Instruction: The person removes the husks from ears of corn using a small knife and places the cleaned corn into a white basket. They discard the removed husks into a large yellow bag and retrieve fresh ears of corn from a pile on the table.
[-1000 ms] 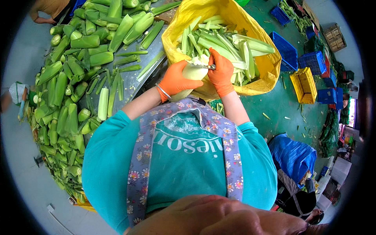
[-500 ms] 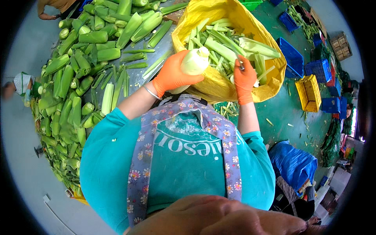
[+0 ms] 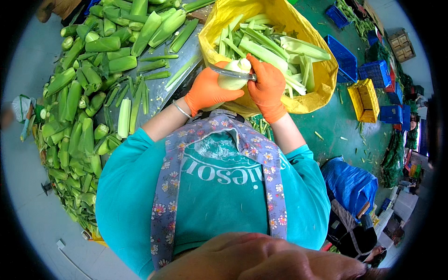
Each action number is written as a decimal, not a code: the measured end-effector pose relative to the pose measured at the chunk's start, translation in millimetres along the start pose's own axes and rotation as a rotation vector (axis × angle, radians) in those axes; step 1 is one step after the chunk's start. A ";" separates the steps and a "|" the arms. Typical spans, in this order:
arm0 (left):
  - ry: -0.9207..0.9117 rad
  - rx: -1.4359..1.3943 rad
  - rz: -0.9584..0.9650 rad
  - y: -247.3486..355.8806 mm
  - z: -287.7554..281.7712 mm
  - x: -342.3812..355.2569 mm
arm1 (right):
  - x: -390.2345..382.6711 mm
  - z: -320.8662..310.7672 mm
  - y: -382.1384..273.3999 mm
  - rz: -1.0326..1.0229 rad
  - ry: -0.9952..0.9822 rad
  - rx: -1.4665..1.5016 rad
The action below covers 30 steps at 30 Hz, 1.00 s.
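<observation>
In orange gloves, my left hand (image 3: 210, 91) grips a pale, partly trimmed corn ear (image 3: 233, 80) upright, its cut end up. My right hand (image 3: 267, 86) is closed on the handle of a knife (image 3: 225, 73), whose blade lies across the ear near its top, at the near rim of a large yellow sack (image 3: 321, 90). Cut green husk leaves (image 3: 266, 56) fill the sack. To the left, many corn ears in husks (image 3: 105, 44) are heaped on a metal table (image 3: 158, 93), with loose leaves among them.
Blue crates (image 3: 340, 60) and a yellow crate (image 3: 363, 102) stand on the green floor at right. A blue tarp bundle (image 3: 347, 184) lies at lower right. Part of another person (image 3: 44, 11) shows at upper left, another (image 3: 23, 112) at far left.
My right hand drew away from the ear toward the right half a second ago; now it is back beside it, with the blade across the ear's top.
</observation>
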<state>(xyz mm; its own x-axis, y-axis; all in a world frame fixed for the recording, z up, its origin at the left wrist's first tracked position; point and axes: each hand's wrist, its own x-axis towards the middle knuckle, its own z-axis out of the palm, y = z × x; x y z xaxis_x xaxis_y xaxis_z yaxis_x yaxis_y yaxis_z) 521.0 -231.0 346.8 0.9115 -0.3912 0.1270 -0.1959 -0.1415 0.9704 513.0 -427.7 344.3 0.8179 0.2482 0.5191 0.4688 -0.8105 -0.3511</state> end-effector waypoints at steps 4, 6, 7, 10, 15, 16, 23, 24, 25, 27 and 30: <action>0.020 0.006 -0.031 -7.2 -3.1 -3.0 | -4.0 23.1 25.1 -0.041 0.162 -0.037; 0.035 0.017 -0.058 -8.1 -4.5 -4.6 | -8.4 24.4 55.7 0.027 0.146 -0.089; 0.007 -0.001 -0.115 -8.8 -4.3 -3.1 | -8.2 25.7 64.0 0.054 0.160 -0.097; -0.017 -0.013 -0.136 -10.8 -4.6 -1.4 | -8.2 27.6 64.9 0.039 0.175 -0.144; -0.069 -0.044 -0.144 -8.7 -5.0 -0.3 | -9.2 47.2 75.2 0.071 0.266 -0.086; -0.114 -0.129 -0.207 -16.4 -5.6 -1.1 | -8.4 49.0 76.7 0.087 0.286 -0.072; -0.693 -0.073 -0.042 9.8 -23.0 -5.7 | -7.1 21.3 132.3 0.553 0.194 -0.154; -0.597 -0.095 -0.052 5.7 -20.4 -5.8 | -7.4 17.8 128.8 0.551 0.186 -0.151; -0.526 -0.080 -0.090 -6.2 -21.9 2.0 | -6.7 14.7 125.3 0.558 0.170 0.125; -0.394 -0.243 -0.252 -6.6 -20.1 2.9 | 0.4 -5.0 97.0 0.578 0.014 0.658; -0.382 -0.145 -0.223 -1.7 -20.8 7.9 | 12.8 -27.1 32.2 0.412 -0.268 1.149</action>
<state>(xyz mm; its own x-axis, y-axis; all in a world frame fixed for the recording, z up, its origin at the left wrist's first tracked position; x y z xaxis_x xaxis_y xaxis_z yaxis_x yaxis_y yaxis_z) 536.1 -214.9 350.5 0.7217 -0.6767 -0.1460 0.0669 -0.1417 0.9876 529.5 -465.0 360.8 0.9518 0.2956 0.0818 0.0716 0.0451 -0.9964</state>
